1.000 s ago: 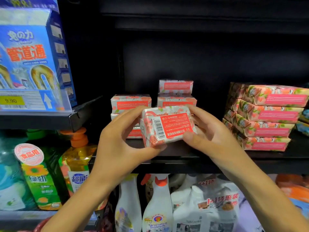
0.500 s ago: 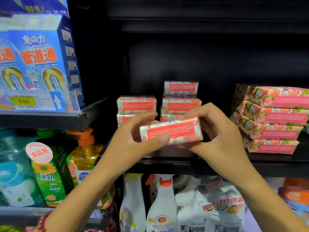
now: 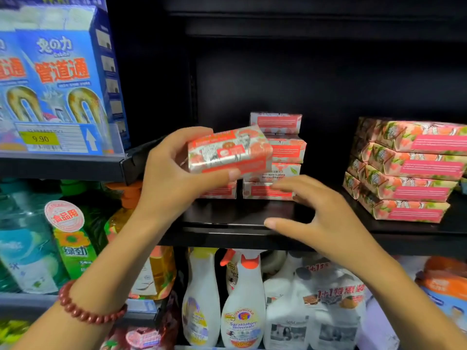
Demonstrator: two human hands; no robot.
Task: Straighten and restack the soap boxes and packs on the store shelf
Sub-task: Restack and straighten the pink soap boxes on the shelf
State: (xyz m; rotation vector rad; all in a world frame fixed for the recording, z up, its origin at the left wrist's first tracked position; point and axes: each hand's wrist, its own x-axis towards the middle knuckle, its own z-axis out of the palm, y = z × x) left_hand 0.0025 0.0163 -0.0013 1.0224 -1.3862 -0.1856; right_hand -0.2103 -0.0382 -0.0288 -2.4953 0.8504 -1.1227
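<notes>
My left hand [image 3: 171, 178] grips a pink floral soap box [image 3: 228, 151], tilted, in front of and above the left stack of soap boxes [image 3: 219, 192], which it mostly hides. Just right of it stands a taller stack of soap boxes [image 3: 280, 147], several high. My right hand [image 3: 318, 218] hovers open with spread fingers over the black shelf [image 3: 240, 213], apart from the held box, near the bottom of the taller stack. At the right, several long pink soap packs [image 3: 409, 170] lie stacked at a slight angle.
Blue drain-cleaner boxes [image 3: 60, 79] with a 9.90 price tag [image 3: 40, 138] stand on the upper left shelf. Below are green dish-soap bottles [image 3: 70, 238], an orange pump bottle [image 3: 151, 261], white spray bottles [image 3: 242, 306] and white jugs [image 3: 326, 311].
My right hand has let go of the soap box and dropped to the shelf front. The left hand has lifted the box up and left, turning its top face toward me.
</notes>
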